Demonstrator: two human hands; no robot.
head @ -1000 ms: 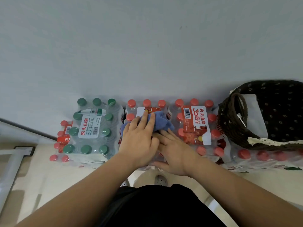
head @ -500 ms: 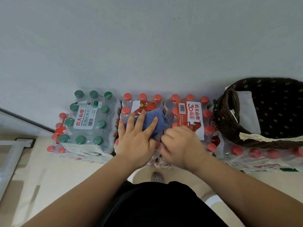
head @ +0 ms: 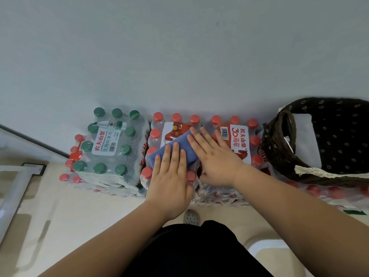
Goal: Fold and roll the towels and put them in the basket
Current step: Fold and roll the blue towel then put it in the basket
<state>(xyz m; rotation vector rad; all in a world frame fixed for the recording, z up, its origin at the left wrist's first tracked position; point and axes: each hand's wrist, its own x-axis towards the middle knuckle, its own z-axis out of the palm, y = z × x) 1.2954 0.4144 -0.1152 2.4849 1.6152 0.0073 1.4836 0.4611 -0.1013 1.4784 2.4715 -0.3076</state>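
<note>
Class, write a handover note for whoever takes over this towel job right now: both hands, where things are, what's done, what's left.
Left hand: open, fingers flat, pressing on the blue towel.
Right hand: open, flat against the towel's right end.
Towel: a compact folded strip lying diagonally on the red-capped bottle pack.
Basket: to the right, with a white item inside.
Done: folding, as far as can be seen.
Left: roll the strip, if it is not rolled already, then put it in the basket.
</note>
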